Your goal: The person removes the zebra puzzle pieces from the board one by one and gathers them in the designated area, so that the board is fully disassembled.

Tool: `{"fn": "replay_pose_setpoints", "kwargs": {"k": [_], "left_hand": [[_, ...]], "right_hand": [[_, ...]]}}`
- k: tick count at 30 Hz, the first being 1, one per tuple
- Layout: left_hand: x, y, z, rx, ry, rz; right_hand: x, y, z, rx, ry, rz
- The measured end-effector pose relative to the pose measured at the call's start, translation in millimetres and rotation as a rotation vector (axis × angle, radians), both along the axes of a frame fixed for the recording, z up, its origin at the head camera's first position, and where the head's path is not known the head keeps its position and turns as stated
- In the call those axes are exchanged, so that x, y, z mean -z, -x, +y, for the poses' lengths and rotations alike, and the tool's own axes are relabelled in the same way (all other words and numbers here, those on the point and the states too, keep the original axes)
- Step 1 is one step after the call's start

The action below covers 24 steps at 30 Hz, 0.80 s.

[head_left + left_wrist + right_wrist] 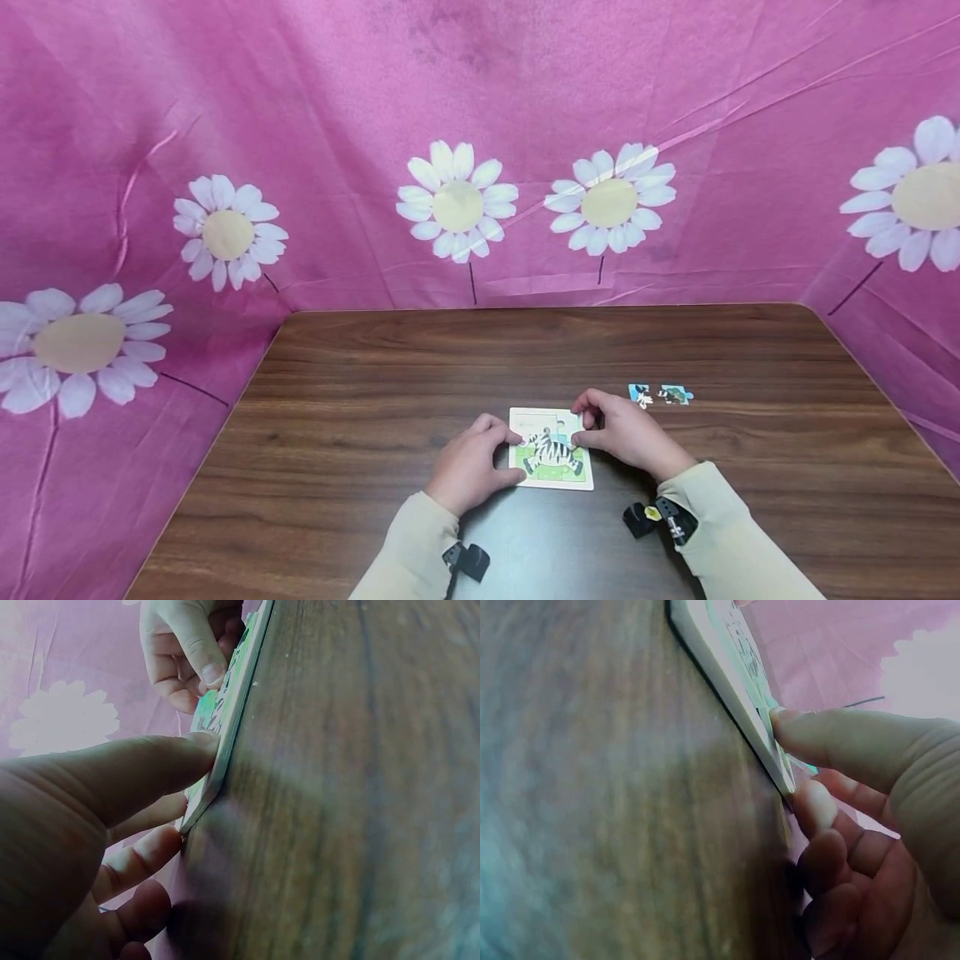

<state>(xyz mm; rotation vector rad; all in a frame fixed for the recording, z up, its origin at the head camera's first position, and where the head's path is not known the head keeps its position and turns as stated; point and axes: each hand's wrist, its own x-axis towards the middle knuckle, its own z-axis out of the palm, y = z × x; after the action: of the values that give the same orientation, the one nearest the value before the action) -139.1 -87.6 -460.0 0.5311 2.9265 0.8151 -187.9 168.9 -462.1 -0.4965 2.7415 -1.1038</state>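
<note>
The left hand (472, 467) grips one zebra puzzle board (553, 468) by its left side, on the table (375, 375); the right hand (628, 432) curls at the opposite side, its grip partly hidden: I cannot tell what it holds. Beyond lie two loose pieces (678, 395).

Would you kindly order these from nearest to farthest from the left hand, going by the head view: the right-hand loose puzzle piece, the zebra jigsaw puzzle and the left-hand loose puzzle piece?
1. Zebra jigsaw puzzle: touching the left hand, on its right.
2. Left-hand loose puzzle piece: farther right, beyond the puzzle.
3. Right-hand loose puzzle piece: farthest right.
</note>
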Motion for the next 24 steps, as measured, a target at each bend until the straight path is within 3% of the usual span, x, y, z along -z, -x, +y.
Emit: {"fn": "replay_pose_setpoints", "kwargs": {"k": [12,24], "left_hand": [[-0.8,-1.5,-1.6,0.001,0.006,-0.002],[-0.2,0.5,-1.3,0.002,0.009,0.007]], "right_hand": [[1.2,0.1,0,-0.020,0.065,-0.043],[8.3,3.2,10,0.000,0.163,0.037]]}}
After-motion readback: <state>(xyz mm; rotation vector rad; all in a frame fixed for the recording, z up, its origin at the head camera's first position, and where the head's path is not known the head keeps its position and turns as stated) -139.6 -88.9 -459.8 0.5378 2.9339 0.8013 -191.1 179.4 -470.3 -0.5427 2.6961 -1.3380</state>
